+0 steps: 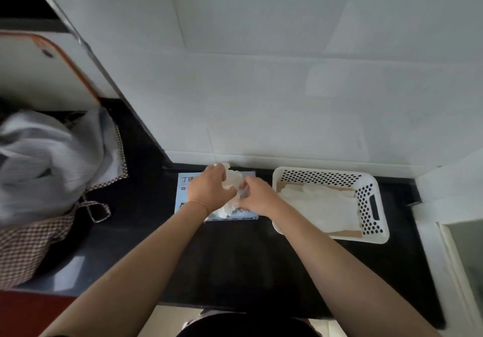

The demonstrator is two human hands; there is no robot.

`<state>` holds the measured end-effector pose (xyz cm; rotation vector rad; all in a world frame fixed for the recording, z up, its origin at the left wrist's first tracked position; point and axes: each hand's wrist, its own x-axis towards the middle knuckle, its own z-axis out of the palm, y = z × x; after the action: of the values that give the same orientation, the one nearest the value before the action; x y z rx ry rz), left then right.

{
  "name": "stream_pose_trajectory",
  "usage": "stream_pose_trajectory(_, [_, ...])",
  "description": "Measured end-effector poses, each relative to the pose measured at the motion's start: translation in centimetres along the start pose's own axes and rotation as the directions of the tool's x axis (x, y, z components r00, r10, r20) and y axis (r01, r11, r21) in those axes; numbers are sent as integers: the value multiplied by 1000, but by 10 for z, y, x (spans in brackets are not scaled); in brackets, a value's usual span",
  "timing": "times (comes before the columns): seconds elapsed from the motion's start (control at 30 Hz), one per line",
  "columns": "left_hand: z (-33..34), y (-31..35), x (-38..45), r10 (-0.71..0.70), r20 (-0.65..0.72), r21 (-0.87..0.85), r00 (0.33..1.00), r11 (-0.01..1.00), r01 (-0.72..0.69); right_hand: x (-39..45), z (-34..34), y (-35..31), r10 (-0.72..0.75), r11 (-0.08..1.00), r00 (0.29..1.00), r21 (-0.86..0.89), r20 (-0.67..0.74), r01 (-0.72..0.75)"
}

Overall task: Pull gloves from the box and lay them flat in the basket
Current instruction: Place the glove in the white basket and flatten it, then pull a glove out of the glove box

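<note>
Holding a crumpled white glove over the blue box, just above its opening. Pinched by both hands: left hand curled round the far end, right hand gripping the near side. Bunched up for now, so no clear long side yet. More white glove stuff sticking out of the box below, near the front edge. Sitting just to the right of the box, almost touching it: the white basket with holes in its walls. Already lying flat inside: pale gloves on brown paper. Closer to the basket: the right hand. Probably next: spread the glove out, then carry it right. All resting on a black counter. Far left: a checked cloth bag.
</note>
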<state>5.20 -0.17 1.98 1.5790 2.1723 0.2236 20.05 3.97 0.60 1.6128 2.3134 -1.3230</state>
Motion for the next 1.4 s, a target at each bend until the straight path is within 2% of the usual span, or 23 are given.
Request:
stream_pose_trajectory(0.07, [-4, -11, -3, -24, 26, -31, 999, 999, 24, 4, 11, -7, 4, 1000, 1000, -25, 16, -4])
stream_pose_trajectory(0.13, [-8, -21, -4, -28, 28, -19, 999, 999, 29, 5, 17, -13, 5, 996, 1000, -86, -25, -7])
stream_pose_trajectory(0.3, [-18, -36, 2, -44, 59, 24, 997, 999, 42, 0, 9, -22, 22, 1000, 988, -7, -153, -23])
stream_pose_trajectory(0.43, [-22, -39, 0, 34, 32, -132, 999, 991, -30, -5, -9, -37, -15, 1000, 968, -27, -249, 9])
stream_pose_trajectory(0.53, [-26, -35, -5, 123, 12, -182, 992, 976, -119, -9, -17, -49, -106, 994, 928, -71, -358, 86])
stream_pose_trajectory(0.63, [-31, -31, -3, 105, -54, -175, 993, 978, -112, -14, -22, -62, -194, 981, 867, -102, -460, 166])
stream_pose_trajectory(0.77, [-44, -30, 3, 130, -94, -199, 987, 969, -147, -18, -33, -70, -192, 980, 818, -62, -543, 189])
stream_pose_trajectory(0.83, [-54, -31, 5, 156, -72, -230, 985, 959, -168, -18, -38, -70, -161, 986, 807, -48, -568, 163])
stream_pose_trajectory(0.93, [-66, -36, 7, 166, -74, -242, 983, 954, -179, -19, -41, -69, -116, 992, 833, -28, -541, 121])
stream_pose_trajectory(1.07, [-79, -45, 7, 44, -174, -330, 984, 939, -100, -22, -42, -69, -59, 992, 851, 66, -522, 110])
stream_pose_trajectory(1.17, [-89, -44, 6, -32, -245, -463, 969, 882, -88, -22, -42, -70, -11, 990, 845, 114, -535, 85])
stream_pose_trajectory(1.3, [-105, -29, 0, -71, -239, -618, 968, 780, -95, -14, -39, -60, 84, 995, 919, -8, -384, -94])
stream_pose_trajectory(1.37, [-112, -21, -5, -91, -175, -756, 980, 650, -74, -19, -41, -61, 105, 994, 911, 73, -400, -82])
stream_pose_trajectory(1.4, [-116, -18, -6, -94, -135, -833, 986, 549, -62, -24, -43, -64, 93, 990, 898, 140, -431, -36])
